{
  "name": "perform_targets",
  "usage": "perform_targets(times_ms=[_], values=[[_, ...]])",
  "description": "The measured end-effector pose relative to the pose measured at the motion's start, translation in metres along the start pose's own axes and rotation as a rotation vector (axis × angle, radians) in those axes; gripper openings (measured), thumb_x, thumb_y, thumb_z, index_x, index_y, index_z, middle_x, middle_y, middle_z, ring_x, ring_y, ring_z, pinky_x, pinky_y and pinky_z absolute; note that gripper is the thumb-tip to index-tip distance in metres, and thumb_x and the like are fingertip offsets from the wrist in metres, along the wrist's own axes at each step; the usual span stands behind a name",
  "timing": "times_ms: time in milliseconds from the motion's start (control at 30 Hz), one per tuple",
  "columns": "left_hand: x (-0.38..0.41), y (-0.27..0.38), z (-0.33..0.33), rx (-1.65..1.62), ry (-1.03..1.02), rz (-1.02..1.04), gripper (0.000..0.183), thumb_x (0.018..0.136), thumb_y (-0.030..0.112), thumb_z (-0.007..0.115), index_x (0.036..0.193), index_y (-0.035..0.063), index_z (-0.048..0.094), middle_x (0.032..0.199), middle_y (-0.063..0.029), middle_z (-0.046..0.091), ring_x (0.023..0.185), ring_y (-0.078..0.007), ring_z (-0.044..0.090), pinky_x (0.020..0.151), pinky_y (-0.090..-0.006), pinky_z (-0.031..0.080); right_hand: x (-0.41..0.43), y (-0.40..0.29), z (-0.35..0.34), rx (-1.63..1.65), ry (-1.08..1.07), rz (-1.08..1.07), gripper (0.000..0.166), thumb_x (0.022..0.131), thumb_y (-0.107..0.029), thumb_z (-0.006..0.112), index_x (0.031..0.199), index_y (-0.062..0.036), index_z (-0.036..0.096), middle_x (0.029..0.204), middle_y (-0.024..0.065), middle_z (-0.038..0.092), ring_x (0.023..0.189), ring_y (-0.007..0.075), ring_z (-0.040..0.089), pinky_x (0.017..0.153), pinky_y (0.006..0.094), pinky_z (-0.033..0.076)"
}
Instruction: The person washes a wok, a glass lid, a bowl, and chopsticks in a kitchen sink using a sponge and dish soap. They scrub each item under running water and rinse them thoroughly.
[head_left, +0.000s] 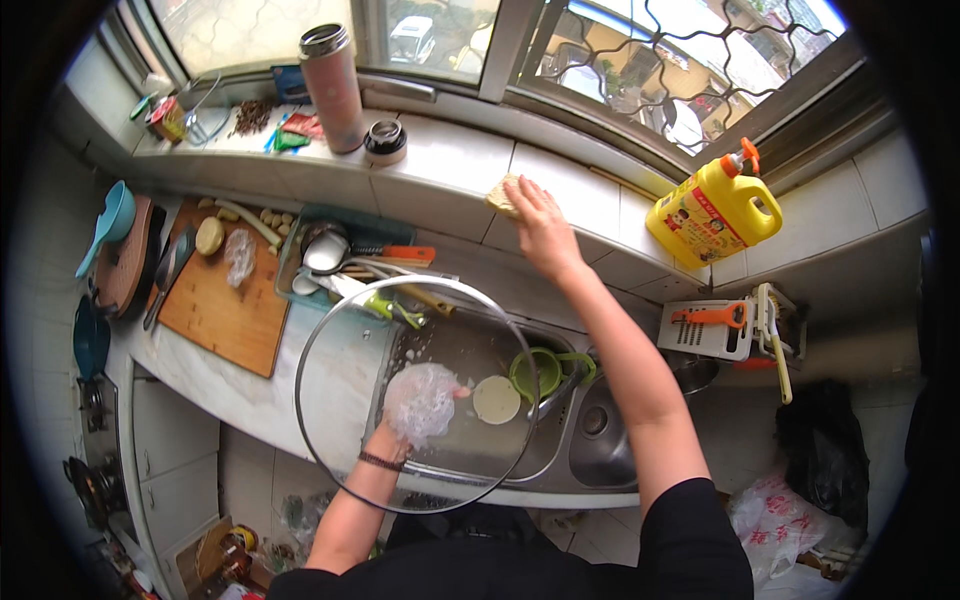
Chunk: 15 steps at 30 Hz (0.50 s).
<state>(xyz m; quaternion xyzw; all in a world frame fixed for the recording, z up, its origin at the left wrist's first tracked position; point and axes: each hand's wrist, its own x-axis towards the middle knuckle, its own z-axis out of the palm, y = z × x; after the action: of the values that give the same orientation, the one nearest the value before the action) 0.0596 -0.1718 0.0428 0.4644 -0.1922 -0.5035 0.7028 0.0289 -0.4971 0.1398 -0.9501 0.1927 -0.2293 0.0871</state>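
Observation:
A large round glass lid (345, 397) with a metal rim is held over the sink (480, 450). Beneath its middle, seen through the glass, is my left hand (424, 401), largely covered by crumpled clear plastic; its fingers are mostly hidden. My right hand (541, 225) reaches to the edge of the tiled windowsill (450, 165), fingers over a pale yellow sponge (502, 196). In the sink, seen through the lid, a round whitish dish or lid (496, 400) lies beside a green strainer or cup with a handle (536, 373).
Left of the sink lie a wooden cutting board (232, 322), a knife (169, 277) and a tray of utensils (289, 259). The sill holds a pink thermos (335, 97), its cap (385, 142) and a yellow detergent jug (709, 214). A grater (705, 330) hangs at right.

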Motion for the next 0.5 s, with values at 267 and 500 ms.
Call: perform_targets(times_ms=[267,500], values=[[0.016,0.007,0.039,0.750,-0.156,0.220,0.025,0.091,0.014,0.055,0.115,0.0089,0.058,0.112,-0.0082,0.062,0.106,-0.0227,0.059,0.088,-0.0360,0.049,-0.142,-0.141,-0.068,0.306,-0.044,-0.010,0.061,0.074,0.008,0.057,0.133,0.0086,0.042,0.133,0.0264,0.047,0.126,0.0374,0.046,0.109,0.0444,0.034],[0.011,-0.054,0.062,-0.749,-0.129,-0.124,0.043,0.097,0.038,0.044,0.132,0.0122,0.043,0.133,-0.0107,0.048,0.124,-0.0264,0.047,0.095,-0.0421,0.046,-0.181,-0.190,-0.014,0.354,-0.126,0.256,0.057,0.088,-0.004,0.046,0.144,-0.0105,0.035,0.150,0.0235,0.025,0.140,0.0388,0.020,0.114,0.0502,0.016]])
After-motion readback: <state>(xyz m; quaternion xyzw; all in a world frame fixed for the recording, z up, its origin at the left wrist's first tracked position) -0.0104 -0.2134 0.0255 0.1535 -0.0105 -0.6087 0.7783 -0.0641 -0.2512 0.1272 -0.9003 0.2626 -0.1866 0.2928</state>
